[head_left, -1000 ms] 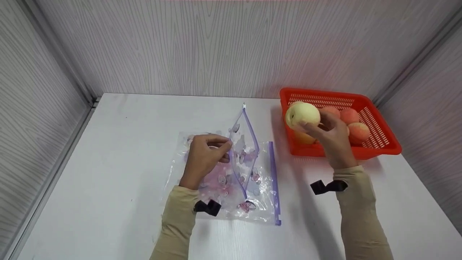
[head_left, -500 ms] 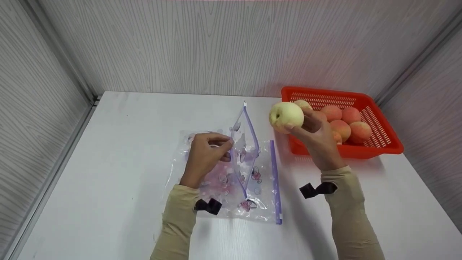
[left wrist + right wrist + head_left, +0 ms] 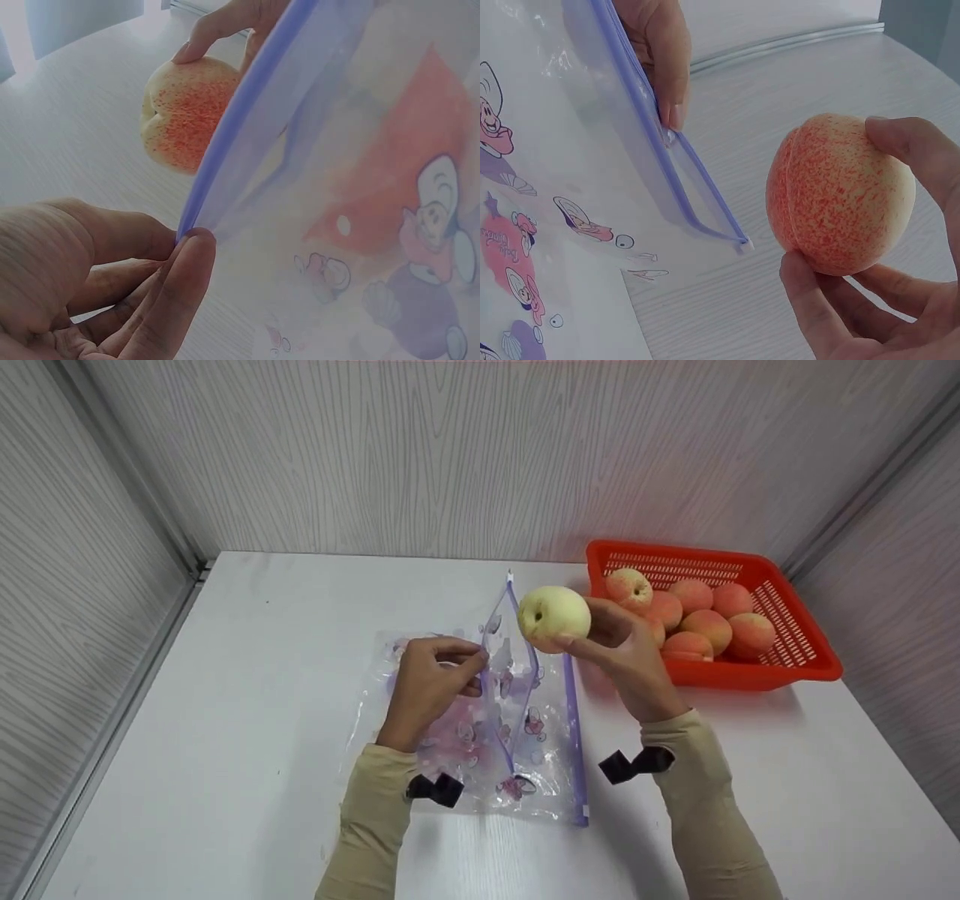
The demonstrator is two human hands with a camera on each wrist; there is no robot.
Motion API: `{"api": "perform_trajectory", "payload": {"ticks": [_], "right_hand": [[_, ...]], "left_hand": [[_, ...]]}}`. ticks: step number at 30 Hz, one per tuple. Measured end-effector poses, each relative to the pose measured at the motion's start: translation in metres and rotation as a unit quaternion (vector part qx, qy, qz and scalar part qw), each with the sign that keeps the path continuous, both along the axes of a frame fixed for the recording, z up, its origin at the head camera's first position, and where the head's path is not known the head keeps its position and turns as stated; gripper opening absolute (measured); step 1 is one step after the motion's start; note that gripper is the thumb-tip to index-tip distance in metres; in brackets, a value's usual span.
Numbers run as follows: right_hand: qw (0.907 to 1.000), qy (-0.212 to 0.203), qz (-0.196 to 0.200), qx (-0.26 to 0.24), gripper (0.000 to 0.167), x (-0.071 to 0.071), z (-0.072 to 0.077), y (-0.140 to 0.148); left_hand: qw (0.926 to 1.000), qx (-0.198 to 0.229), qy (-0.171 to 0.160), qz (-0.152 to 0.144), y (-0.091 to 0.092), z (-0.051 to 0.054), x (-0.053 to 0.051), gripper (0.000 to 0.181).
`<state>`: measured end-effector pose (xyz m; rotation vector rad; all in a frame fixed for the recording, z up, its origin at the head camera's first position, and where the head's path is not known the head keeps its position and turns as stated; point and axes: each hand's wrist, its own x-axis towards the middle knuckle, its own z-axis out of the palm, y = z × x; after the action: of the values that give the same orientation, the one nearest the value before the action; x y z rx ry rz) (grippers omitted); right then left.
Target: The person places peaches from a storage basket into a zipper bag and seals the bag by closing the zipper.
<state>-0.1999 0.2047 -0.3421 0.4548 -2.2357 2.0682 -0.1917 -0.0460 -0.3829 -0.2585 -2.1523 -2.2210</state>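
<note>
A clear zip bag (image 3: 501, 712) with a purple zip edge and cartoon prints stands with its mouth apart. My left hand (image 3: 435, 679) pinches one side of that mouth between thumb and fingers, as the left wrist view shows closely on the purple strip (image 3: 225, 142). In my right hand (image 3: 634, 660) is a pale yellow peach (image 3: 555, 619), gripped between thumb and fingertips just right of the bag's mouth. The right wrist view shows the red-speckled side of this peach (image 3: 840, 195), apart from the bag.
A red plastic basket (image 3: 795, 660) at the back right holds several peaches (image 3: 705, 630). Flat on the white table (image 3: 225, 697) under the held bag lies another clear bag with a purple zip strip (image 3: 574, 735). Wood-grained panels (image 3: 420, 457) enclose the back and sides.
My right hand has carried the peach left, from over the red basket to beside the bag's mouth. The left hand keeps its pinch on the bag in nearly the same place.
</note>
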Motion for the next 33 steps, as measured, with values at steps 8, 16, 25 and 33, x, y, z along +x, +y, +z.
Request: {"api": "perform_trajectory", "payload": {"ticks": [8, 16, 25, 33], "right_hand": [[0.9996, -0.007, 0.024, 0.009, 0.053, 0.002, -0.001, -0.008], [0.9991, 0.007, 0.034, 0.022, 0.051, 0.002, -0.003, -0.010], [0.9987, 0.010, 0.047, 0.017, 0.052, 0.004, 0.000, -0.015], [0.9974, 0.004, 0.048, 0.054, 0.053, 0.005, 0.003, -0.022]], "left_hand": [[0.9999, 0.006, 0.009, -0.005, 0.000, 0.000, 0.000, 0.017], [0.9999, 0.004, 0.014, -0.005, 0.000, -0.001, 0.000, 0.017], [0.9999, 0.003, 0.015, -0.004, 0.000, -0.001, -0.001, 0.016], [0.9998, 0.002, 0.018, -0.008, 0.000, 0.000, 0.000, 0.014]]}}
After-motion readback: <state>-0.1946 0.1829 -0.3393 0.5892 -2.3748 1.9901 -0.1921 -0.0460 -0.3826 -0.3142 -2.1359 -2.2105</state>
